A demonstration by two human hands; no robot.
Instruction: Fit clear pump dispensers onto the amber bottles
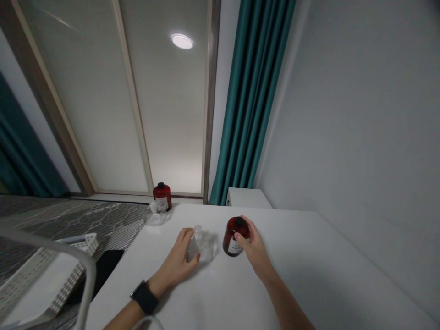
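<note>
My right hand is closed around a dark red bottle with a black cap and a white label; the bottle is upright over the white table. My left hand, with a black watch on its wrist, curls round the side of a clear, see-through bottle with a narrow neck. That clear bottle is left of the red one and apart from it. At the table's far left corner stands another red bottle with a black cap, beside a second clear container.
The white table meets a grey wall on the right. Left of it, a white perforated basket and a black item are lower down, near a curved pale tube. Behind are a white cabinet, a teal curtain and frosted doors.
</note>
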